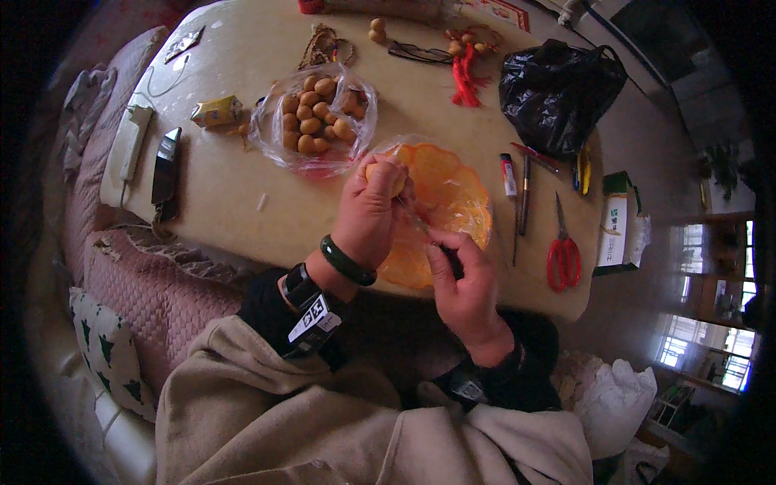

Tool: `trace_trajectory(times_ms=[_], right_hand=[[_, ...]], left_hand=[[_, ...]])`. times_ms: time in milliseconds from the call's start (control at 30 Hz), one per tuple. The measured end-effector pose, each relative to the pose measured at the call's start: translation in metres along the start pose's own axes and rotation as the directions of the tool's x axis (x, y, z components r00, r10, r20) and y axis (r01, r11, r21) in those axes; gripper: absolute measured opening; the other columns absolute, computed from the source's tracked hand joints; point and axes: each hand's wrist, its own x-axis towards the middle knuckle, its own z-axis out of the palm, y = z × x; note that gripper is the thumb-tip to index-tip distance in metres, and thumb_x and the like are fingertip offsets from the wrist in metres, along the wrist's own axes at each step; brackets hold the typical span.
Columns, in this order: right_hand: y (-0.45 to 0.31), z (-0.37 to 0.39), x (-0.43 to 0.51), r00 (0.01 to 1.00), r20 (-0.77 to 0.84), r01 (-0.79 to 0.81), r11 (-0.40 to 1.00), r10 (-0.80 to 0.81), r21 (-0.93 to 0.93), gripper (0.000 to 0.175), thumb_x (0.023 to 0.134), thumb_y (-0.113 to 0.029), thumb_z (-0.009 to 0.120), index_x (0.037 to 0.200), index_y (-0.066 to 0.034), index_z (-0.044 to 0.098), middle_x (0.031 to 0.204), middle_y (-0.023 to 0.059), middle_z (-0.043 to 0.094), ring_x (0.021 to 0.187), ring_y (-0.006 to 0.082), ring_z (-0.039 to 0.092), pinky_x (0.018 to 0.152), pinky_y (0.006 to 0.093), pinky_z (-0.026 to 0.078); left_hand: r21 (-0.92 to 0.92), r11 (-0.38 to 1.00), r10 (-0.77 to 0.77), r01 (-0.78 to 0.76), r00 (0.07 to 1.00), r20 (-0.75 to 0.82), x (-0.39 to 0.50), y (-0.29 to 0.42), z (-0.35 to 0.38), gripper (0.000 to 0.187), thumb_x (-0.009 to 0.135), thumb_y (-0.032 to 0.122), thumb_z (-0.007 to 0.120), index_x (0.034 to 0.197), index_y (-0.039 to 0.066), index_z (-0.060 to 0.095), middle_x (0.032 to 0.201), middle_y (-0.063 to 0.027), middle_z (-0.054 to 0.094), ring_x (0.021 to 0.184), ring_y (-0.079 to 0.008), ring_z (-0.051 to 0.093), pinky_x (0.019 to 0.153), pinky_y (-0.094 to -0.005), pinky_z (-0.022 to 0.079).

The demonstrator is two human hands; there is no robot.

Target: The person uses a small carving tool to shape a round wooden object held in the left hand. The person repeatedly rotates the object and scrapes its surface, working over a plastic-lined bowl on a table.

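Note:
My left hand is closed around a round tan ball, which resembles those in the clear plastic bag beyond it. In my right hand is a thin tool with a dark handle; its slim shaft points towards the ball. Whether the tip touches the ball cannot be told. Beneath both hands lies an orange scalloped dish with clear plastic film over it. Several brown balls fill the bag.
To the right lie red-handled scissors, a lighter, slim tools and a black plastic bag. Red tassels and eyeglasses lie at the far side. A phone, power strip and yellow packet are left.

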Motion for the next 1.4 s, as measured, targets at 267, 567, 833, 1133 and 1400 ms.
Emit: trace_trajectory(times_ms=[267, 567, 833, 1133, 1400], right_hand=[[0.001, -0.008, 0.003, 0.83, 0.366, -0.542, 0.45, 0.421, 0.71, 0.017, 0.097, -0.011, 0.059, 0.112, -0.0025, 0.06, 0.093, 0.0056, 0.065, 0.08, 0.0183, 0.064, 0.067, 0.0339, 0.053], [0.002, 0.006, 0.002, 0.981, -0.038, 0.18, 0.97, -0.188, -0.163, 0.017, 0.098, -0.012, 0.059, 0.113, -0.003, 0.06, 0.089, 0.0014, 0.061, 0.074, 0.0126, 0.058, 0.063, 0.0294, 0.049], [0.001, -0.006, 0.004, 0.784, 0.343, -0.582, 0.421, 0.517, 0.696, 0.016, 0.097, -0.01, 0.059, 0.111, -0.0026, 0.06, 0.088, 0.0086, 0.063, 0.073, 0.0161, 0.061, 0.065, 0.0309, 0.05], [-0.003, 0.001, 0.001, 0.889, 0.214, -0.452, 0.71, 0.404, 0.541, 0.016, 0.098, -0.012, 0.058, 0.113, -0.0058, 0.058, 0.081, -0.0015, 0.054, 0.061, 0.0063, 0.046, 0.054, 0.0212, 0.038], [0.003, 0.01, 0.004, 0.996, -0.054, 0.067, 0.998, -0.066, 0.015, 0.016, 0.098, -0.012, 0.058, 0.114, -0.0067, 0.057, 0.08, -0.0001, 0.055, 0.065, 0.0056, 0.048, 0.056, 0.0213, 0.039]], left_hand=[[0.043, 0.999, 0.033, -0.034, 0.999, 0.025, -0.001, 0.003, 0.002, 0.026, 0.102, 0.027, 0.049, 0.085, 0.007, 0.049, 0.076, -0.0016, 0.046, 0.072, -0.014, 0.044, 0.07, -0.0287, 0.04], [0.028, 1.0, 0.005, -0.005, 1.0, 0.0, 0.001, 0.002, 0.002, 0.019, 0.101, 0.024, 0.054, 0.088, 0.01, 0.049, 0.074, 0.0009, 0.051, 0.066, -0.01, 0.049, 0.062, -0.025, 0.042], [-0.019, 0.999, 0.033, -0.033, 0.998, 0.044, 0.002, 0.002, 0.001, 0.018, 0.101, 0.021, 0.053, 0.088, 0.01, 0.05, 0.076, 0.0008, 0.05, 0.068, -0.0107, 0.049, 0.063, -0.0265, 0.043], [0.003, 1.0, 0.012, -0.012, 1.0, -0.011, 0.0, 0.003, 0.004, 0.019, 0.101, 0.022, 0.054, 0.087, 0.009, 0.05, 0.076, 0.0004, 0.051, 0.069, -0.0111, 0.05, 0.064, -0.0264, 0.043], [-0.023, 0.999, 0.035, -0.034, 0.999, 0.01, 0.001, 0.003, 0.006, 0.02, 0.101, 0.021, 0.054, 0.086, 0.009, 0.049, 0.075, 0.0014, 0.048, 0.069, -0.0108, 0.048, 0.064, -0.027, 0.043]])
